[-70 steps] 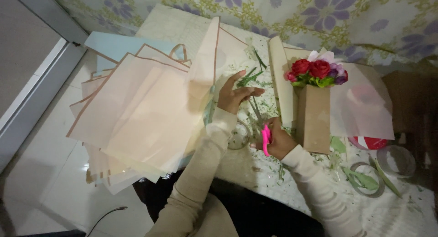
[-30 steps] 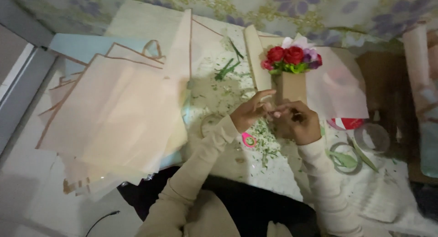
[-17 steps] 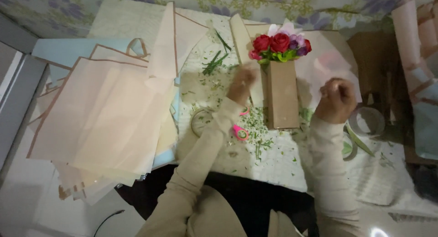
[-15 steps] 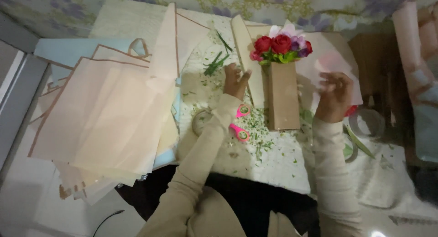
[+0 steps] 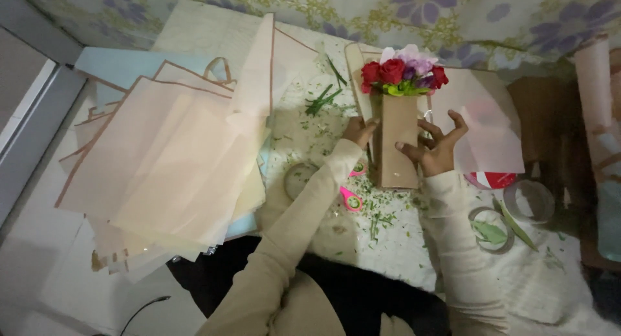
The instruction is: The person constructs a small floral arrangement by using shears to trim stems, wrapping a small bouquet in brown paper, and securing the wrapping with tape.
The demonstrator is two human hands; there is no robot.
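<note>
Now the brown paper wrap [image 5: 398,140] sits between both hands, left fingers [image 5: 359,130] pressed on its edge, right fingers [image 5: 446,130] spread.

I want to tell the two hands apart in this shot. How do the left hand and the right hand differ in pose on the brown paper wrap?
The left hand sits at the left edge of the brown paper wrap, fingers curled; the right hand is at its right edge, fingers spread wide. The left hand shows mostly knuckles, while the right hand's thumb lies across the wrap's front. Both wear beige sleeves and touch the wrap.
</note>
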